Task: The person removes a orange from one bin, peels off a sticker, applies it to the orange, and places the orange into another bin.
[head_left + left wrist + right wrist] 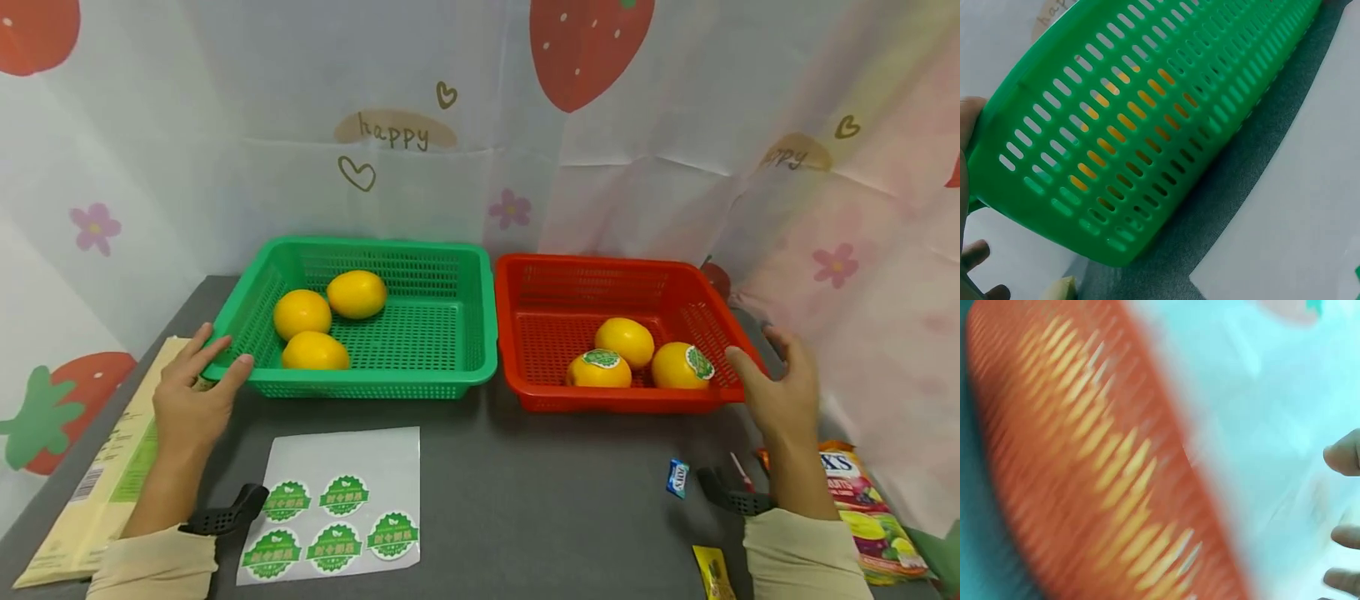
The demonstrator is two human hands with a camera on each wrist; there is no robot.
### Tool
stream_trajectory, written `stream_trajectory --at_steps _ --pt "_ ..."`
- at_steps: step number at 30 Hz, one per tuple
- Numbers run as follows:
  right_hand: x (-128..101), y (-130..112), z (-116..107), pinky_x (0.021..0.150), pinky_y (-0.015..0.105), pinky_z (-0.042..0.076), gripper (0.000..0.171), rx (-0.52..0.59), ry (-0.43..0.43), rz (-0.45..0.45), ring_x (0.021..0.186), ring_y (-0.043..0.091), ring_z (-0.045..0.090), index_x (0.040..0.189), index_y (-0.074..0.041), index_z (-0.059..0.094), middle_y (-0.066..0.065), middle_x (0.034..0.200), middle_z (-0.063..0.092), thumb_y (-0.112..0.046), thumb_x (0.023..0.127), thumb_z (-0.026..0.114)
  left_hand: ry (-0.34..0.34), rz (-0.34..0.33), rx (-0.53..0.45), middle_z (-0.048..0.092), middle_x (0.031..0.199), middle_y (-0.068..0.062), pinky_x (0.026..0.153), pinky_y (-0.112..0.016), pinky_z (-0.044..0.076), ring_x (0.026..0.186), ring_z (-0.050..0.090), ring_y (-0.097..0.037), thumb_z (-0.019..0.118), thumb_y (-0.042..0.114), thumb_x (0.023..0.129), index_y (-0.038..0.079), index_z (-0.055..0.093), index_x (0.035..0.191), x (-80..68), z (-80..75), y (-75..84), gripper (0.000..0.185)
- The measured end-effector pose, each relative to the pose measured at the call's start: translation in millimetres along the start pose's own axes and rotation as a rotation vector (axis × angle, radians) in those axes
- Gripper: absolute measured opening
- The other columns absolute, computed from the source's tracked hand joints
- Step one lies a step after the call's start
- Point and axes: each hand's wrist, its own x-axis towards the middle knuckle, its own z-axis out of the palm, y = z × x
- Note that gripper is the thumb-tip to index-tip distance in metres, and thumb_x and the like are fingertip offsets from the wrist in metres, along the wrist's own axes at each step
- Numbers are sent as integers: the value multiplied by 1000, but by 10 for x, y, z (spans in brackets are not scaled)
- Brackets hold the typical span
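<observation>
Fingers (pixel 204 346) of the left hand (pixel 189 398) are lying straight on the green basket (pixel 480 354) corner; the right hand (pixel 780 392) is hovering loosely spread just beside the red basket (pixel 517 392). Both baskets are sitting on the table (pixel 540 500). Likely next: closing a steady hold on each rim.

Sticker sheet (pixel 332 504), wrapped candies (pixel 678 477), snack bag (pixel 862 512), strawberry-print backdrop (pixel 585 50)
</observation>
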Motion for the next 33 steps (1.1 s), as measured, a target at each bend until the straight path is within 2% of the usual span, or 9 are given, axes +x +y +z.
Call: stream_trajectory --at_steps 3,5,8,12,16,21,26,29,33 --pt "26 -379 -46 108 46 26 60 54 -75 -36 137 27 29 146 -19 43 8 150 32 -34 92 64 37 31 -5 45 145 6 102 -23 29 134 31 -13 72 15 87 0 63 126 2 41 -7 43" --pt "30 -660 -2 106 42 31 59 94 -163 -69 136 27 31 146 -24 42 5 151 32 -36 93 64 52 61 1 47 143 4 102 -24 28 133 33 -15 73 13 86 0 64 125 8 19 -10 42" --pt "14 -1064 131 101 32 37 58 223 -288 -146 131 27 37 144 -19 43 5 148 37 -30 92 66 50 104 -4 50 142 -1 104 -27 27 133 35 -17 74 12 85 -1 64 124 27 14 -1 42" --pt "-47 -1534 451 100 37 39 60 345 -486 -199 127 29 39 144 -12 42 9 146 37 -25 91 68 48 144 -4 52 139 -6 103 -28 28 132 36 -22 75 10 83 -2 65 123 43 24 0 43" --pt "-107 -1868 930 96 46 41 61 307 -662 -203 124 27 44 143 -15 43 6 144 39 -30 90 68 58 146 -6 53 138 -6 97 -21 30 130 37 -22 76 10 82 -2 65 122 39 27 -26 42" --pt "-204 -2135 1550 93 47 44 58 265 -832 -138 118 26 48 140 -21 46 4 139 42 -32 88 70 53 139 -4 52 139 -5 96 -19 31 131 37 -22 75 13 83 -2 65 122 28 54 -63 43" --pt "-333 -2297 2072 92 53 43 58 258 -992 17 122 29 47 138 -22 46 6 138 43 -33 88 73 64 159 -28 53 138 -7 101 -27 30 130 39 -25 76 9 82 -4 66 121 22 76 -84 42" --pt "-409 -2328 2346 91 55 44 59 231 -1048 94 122 30 47 138 -23 47 5 140 43 -34 87 73 66 164 -43 53 137 -7 102 -28 30 130 39 -24 76 8 82 -4 66 120 23 78 -88 41" --pt "-518 -2323 2685 88 54 46 57 192 -1077 159 121 33 48 135 -22 50 3 144 41 -37 85 75 72 165 -42 53 138 -7 103 -29 30 131 39 -22 76 9 83 -3 66 121 29 64 -90 41"
